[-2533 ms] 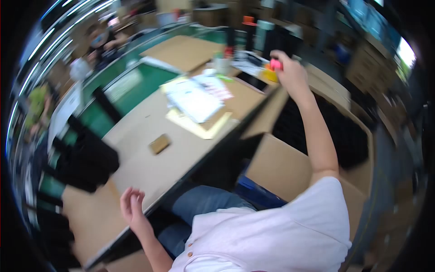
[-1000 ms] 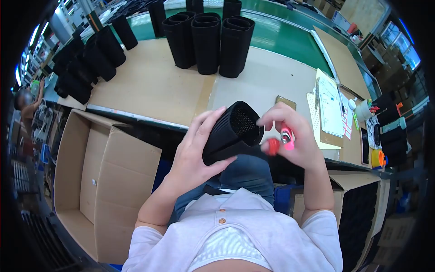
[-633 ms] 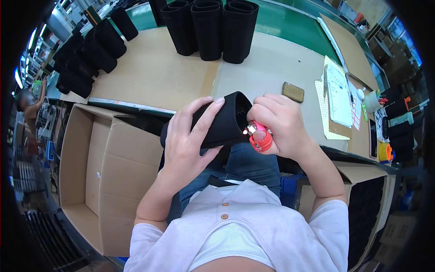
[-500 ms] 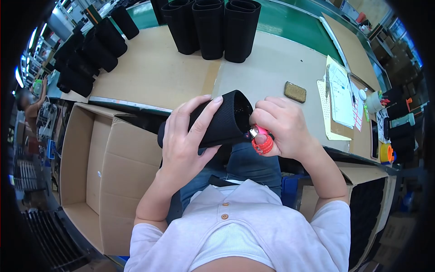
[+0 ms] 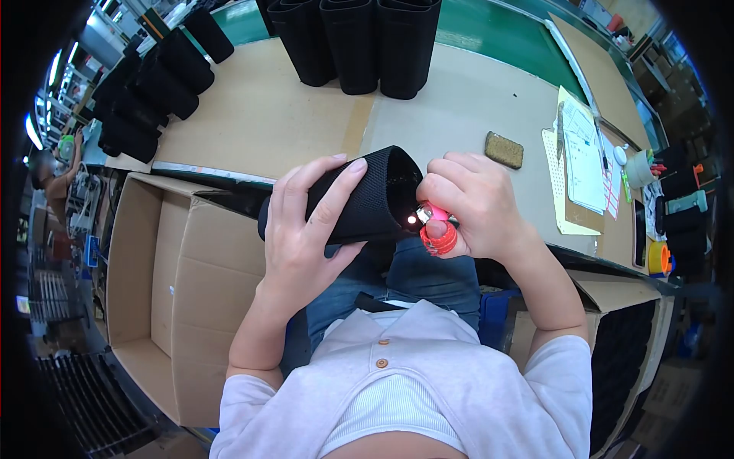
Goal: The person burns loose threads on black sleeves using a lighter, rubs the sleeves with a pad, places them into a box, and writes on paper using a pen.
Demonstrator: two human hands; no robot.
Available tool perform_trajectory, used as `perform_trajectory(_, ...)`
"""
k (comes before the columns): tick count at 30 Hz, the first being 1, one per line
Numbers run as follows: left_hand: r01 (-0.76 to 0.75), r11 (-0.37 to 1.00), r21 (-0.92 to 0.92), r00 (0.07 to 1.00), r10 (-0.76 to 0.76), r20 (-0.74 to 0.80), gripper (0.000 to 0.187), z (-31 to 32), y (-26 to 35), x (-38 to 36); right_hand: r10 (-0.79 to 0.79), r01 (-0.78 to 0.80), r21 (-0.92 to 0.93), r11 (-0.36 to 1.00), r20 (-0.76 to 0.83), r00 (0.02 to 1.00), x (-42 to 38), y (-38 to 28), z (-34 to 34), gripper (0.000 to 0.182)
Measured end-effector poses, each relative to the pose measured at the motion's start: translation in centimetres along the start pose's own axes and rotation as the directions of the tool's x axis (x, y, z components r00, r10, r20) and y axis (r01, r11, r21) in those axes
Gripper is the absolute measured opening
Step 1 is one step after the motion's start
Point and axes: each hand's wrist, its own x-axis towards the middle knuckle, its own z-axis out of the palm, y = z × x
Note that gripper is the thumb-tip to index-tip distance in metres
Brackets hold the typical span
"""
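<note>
My left hand (image 5: 294,218) is wrapped round a black mesh fabric sleeve (image 5: 355,203), tilted with its open end toward the right. In my right hand (image 5: 474,203) is a pink lighter (image 5: 437,213) with a metal top. A small bright glow shows at the lighter's tip, close to the lower rim of the sleeve's opening. Red tape (image 5: 438,239) is wound round my right thumb, which presses on the lighter. Most of the lighter's body is hidden by my fingers.
Several similar black sleeves (image 5: 355,50) stand at the table's back, more at the left. A brown block (image 5: 504,150) and papers (image 5: 579,157) lie to the right. An open cardboard box (image 5: 218,306) is at lower left. Another person (image 5: 57,183) is at far left.
The sleeve and both hands have shifted slightly left and up. A bright glow now shows at the lighter's tip, where before only a faint purplish spot was seen.
</note>
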Motion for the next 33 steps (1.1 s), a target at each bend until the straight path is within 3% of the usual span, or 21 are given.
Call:
perform_trajectory(7, 0.009, 1.0, 0.005, 1.0, -0.009, -0.027, 0.082, 0.4, -0.2, 0.3, -0.058, 0.054, -0.04, 0.998, -0.089, 0.994, 0.2, -0.4, -0.4, 0.044)
perform_trajectory(12, 0.0, 1.0, 0.018, 0.999, 0.001, -0.046, 0.082, 0.4, -0.2, 0.4, -0.117, 0.115, -0.024, 0.993, -0.094, 0.989, -0.9, -1.5, 0.2, 0.034)
perform_trajectory(16, 0.043, 0.989, -0.143, 0.999, -0.045, -0.017, 0.078, 0.9, -0.6, 0.1, 0.092, -0.107, 0.417, 0.903, 0.056, 0.994, -0.4, -1.3, 0.0, 0.028)
perform_trajectory(17, 0.045, 0.989, -0.139, 0.999, -0.049, -0.024, 0.078, 1.2, -0.7, -0.3, 0.084, -0.1, 0.418, 0.903, 0.057, 0.995, -0.4, -1.3, 0.0, 0.028)
perform_trajectory(19, 0.328, 0.732, -0.597, 0.938, -0.327, 0.115, 0.077, 2.5, -0.6, -1.7, 0.383, -0.331, 0.797, 0.505, 0.137, 0.914, -0.5, -1.2, 0.1, 0.026)
perform_trajectory(21, 0.5, 0.213, -0.84, 0.811, -0.455, 0.367, 0.076, 3.5, -0.5, -2.4, 0.568, -0.38, 0.921, -0.079, 0.355, 0.742, -0.8, -1.2, 0.4, 0.024)
perform_trajectory(22, 0.5, 0.212, -0.84, 0.811, -0.456, 0.367, 0.076, 3.6, -0.3, -2.3, 0.568, -0.382, 0.921, -0.079, 0.356, 0.742, -0.9, -1.2, 0.7, 0.024)
perform_trajectory(26, 0.593, -0.052, -0.804, 0.637, -0.581, 0.507, 0.074, 3.6, 0.3, -1.5, 0.477, -0.348, 0.855, -0.386, 0.507, 0.718, -1.7, -1.4, 2.0, 0.029)
perform_trajectory(28, 0.518, -0.057, -0.854, 0.664, -0.602, 0.443, 0.071, 3.5, -0.3, -1.2, 0.091, -0.558, 0.828, -0.054, 0.561, 0.823, -4.1, -0.6, 3.7, 0.038)
perform_trajectory(30, 0.366, -0.054, -0.929, 0.708, -0.631, 0.316, 0.066, 3.3, -1.4, -1.0, -0.004, -0.612, 0.791, 0.005, 0.612, 0.791, -5.4, -1.0, 3.7, 0.036)
perform_trajectory(31, 0.289, -0.05, -0.956, 0.722, -0.645, 0.252, 0.063, 3.2, -1.7, -1.2, -0.081, -0.655, 0.753, 0.067, 0.658, 0.748, -6.0, -1.2, 3.4, 0.033)
perform_trajectory(32, 0.292, -0.049, -0.955, 0.718, -0.648, 0.253, 0.063, 3.3, -2.0, -1.8, 0.186, -0.775, 0.623, -0.112, 0.779, 0.599, -6.5, -1.2, 2.5, 0.024)
perform_trajectory(33, 0.277, -0.018, -0.961, 0.756, -0.613, 0.23, 0.061, 3.6, -2.4, -2.7, 0.403, -0.805, 0.495, -0.329, 0.844, 0.354, -6.7, -1.5, 1.4, 0.016)
